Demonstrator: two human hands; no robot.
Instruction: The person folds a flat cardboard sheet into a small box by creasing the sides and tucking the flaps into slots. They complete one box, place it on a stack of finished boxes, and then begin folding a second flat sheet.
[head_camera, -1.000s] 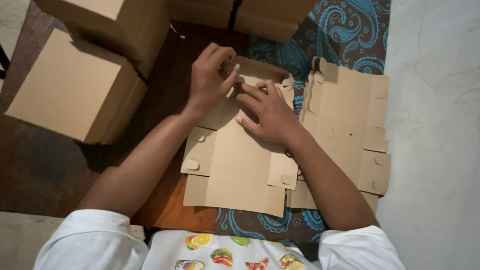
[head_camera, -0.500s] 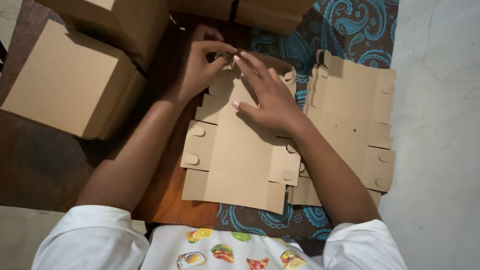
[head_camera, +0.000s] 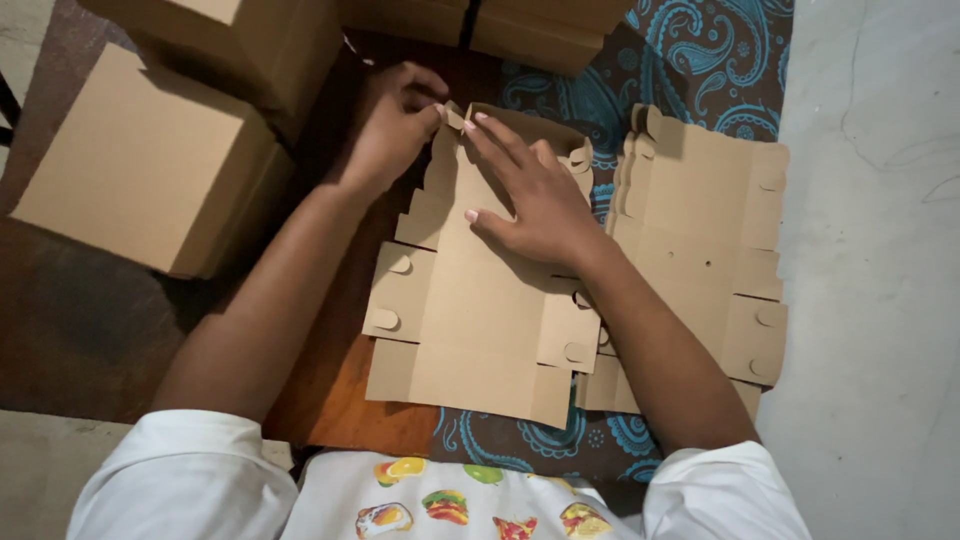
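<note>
Closest to the person, below the white sleeves, a flat die-cut cardboard blank (head_camera: 490, 320) lies on the table, half on the bare brown wood (head_camera: 330, 390) and half on a blue paisley cloth (head_camera: 600, 100). Most of it is flat: the near flaps and tabbed side panels are not yet raised. The right hand (head_camera: 535, 195) presses down on the blank's middle, fingers spread and flat, gripping nothing. Just beyond, the left hand (head_camera: 395, 125) pinches a small corner tab at the far edge, where one wall already stands upright; the fold looks barely begun. To the right, a stack of unfolded blanks (head_camera: 700, 240) waits, touching the one in hand. Further off on the left, several finished closed boxes (head_camera: 140, 165) are piled; whatever they hold, if anything, I cannot tell.
</note>
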